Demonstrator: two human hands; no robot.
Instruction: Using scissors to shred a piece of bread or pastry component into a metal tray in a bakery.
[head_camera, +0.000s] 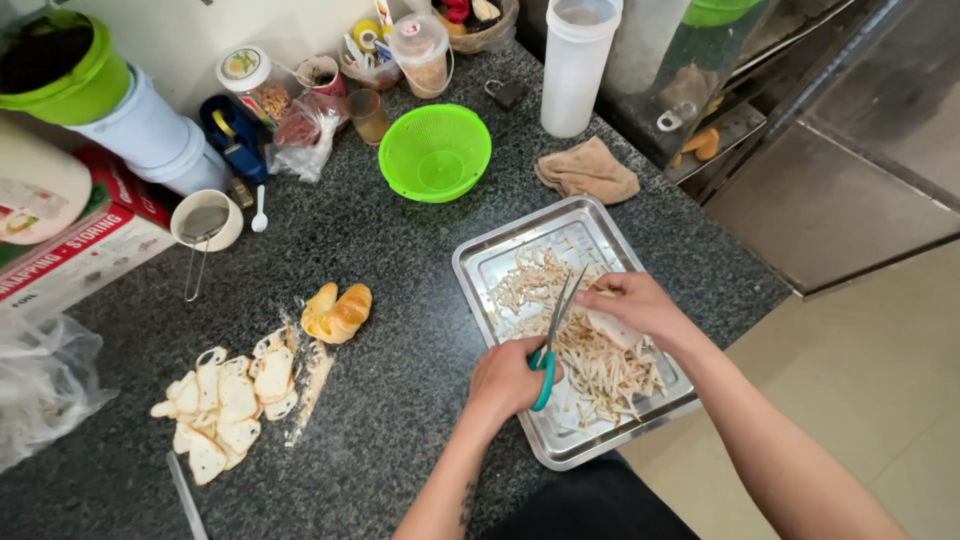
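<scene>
Left hand (508, 380) grips teal-handled scissors (553, 335), blades over the steel tray (480, 262) on the worktop (400, 300). Right hand (632, 303) pinches a pale bread piece (614, 327) at the blades. Tray already heaped with cut strips (590, 365) — well along, I'd judge; sliced pieces (232, 400) and a bun (338, 312) still uncut, well apart to the left.

Dark speckled stone counter (400, 300): steel tray (480, 262), green colander (435, 152), brown cloth (588, 171), bread slices (232, 400), small bun (337, 312).

right hand (632, 303) hides most of the pale piece (617, 328) it grips.
</scene>
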